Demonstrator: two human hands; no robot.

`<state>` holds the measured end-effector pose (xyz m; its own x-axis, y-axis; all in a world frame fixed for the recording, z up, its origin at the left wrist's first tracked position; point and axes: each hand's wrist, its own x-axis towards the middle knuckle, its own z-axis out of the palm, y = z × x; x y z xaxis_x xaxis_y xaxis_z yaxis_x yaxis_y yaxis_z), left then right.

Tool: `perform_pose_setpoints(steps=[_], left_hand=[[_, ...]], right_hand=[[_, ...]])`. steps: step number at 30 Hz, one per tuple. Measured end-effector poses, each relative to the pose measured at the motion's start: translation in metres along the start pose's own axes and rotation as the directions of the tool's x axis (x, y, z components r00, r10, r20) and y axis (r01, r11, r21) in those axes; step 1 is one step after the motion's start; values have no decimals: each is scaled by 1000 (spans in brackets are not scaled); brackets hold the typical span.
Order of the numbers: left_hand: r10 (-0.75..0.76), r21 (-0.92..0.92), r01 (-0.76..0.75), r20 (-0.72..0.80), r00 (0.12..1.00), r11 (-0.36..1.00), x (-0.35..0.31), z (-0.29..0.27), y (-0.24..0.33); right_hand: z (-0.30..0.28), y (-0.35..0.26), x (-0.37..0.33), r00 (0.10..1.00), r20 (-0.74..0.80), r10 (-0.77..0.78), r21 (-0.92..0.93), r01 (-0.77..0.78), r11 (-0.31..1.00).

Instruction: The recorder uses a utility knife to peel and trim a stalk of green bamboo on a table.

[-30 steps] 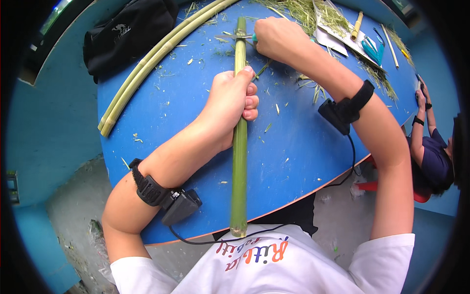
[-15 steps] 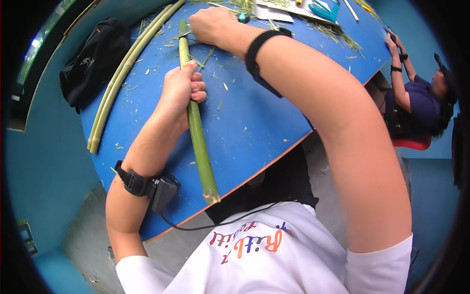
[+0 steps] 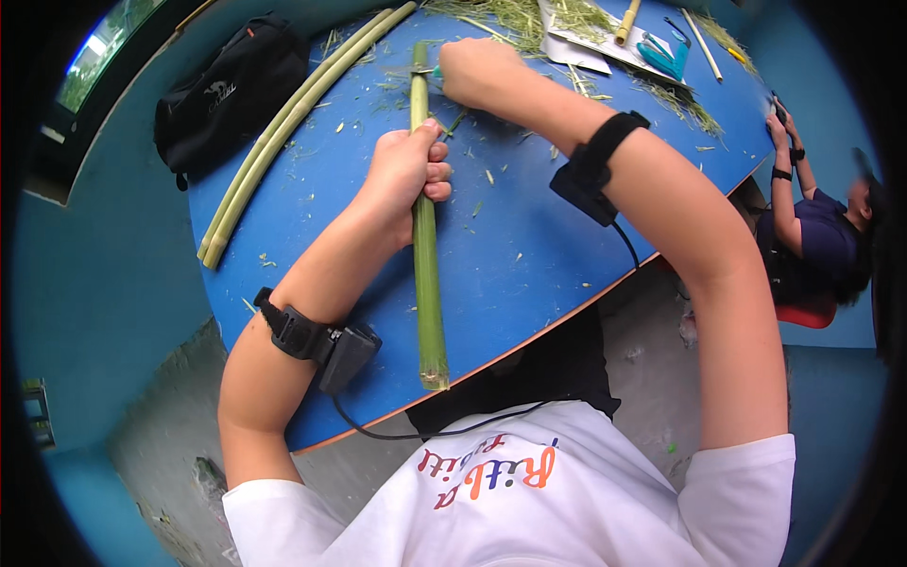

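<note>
A long green cane-like stalk lies lengthwise over the blue table, its near cut end at the front edge. My left hand is wrapped round its upper half, thumb along the top. Past that grip the stalk looks paler, as if its skin were scraped off. My right hand is closed beside the far end, on a thin-bladed tool with a bit of teal at the handle. The metal blade crosses the stalk; most of the handle is hidden inside my fist.
Two pale stalks lie together at the left, beside a black bag. Green shavings, white sheets and a teal-handled tool are at the back. A seated person works at the right.
The whole view has shifted, so the table and things appear further right. My right hand with the tool stays at the stalk's far end; my left hand keeps its grip.
</note>
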<state>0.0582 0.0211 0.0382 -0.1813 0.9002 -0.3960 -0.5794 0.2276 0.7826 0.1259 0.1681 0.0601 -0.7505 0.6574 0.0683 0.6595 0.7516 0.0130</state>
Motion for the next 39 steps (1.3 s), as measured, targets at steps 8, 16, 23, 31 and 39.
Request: perform_pose_setpoints(steps=[8,16,23,31,39], left_hand=[[8,39,-10,63,998,999,-5,5,-6],[16,84,-23,89,996,996,-13,6,-5],[90,-15,-89,88,992,996,-18,3,-4],[185,-130,-176,63,981,976,-14,2,-3],[186,-148,-159,189,964,976,-12,-7,-4]], right_hand=[[-11,35,3,993,53,-103,206,90,974],[-5,55,-20,989,-122,-90,308,123,943],[-12,66,-33,981,-192,-33,366,102,925],[-17,48,-34,986,-85,-146,396,168,903],[-15,39,-37,950,-196,-243,483,309,819]])
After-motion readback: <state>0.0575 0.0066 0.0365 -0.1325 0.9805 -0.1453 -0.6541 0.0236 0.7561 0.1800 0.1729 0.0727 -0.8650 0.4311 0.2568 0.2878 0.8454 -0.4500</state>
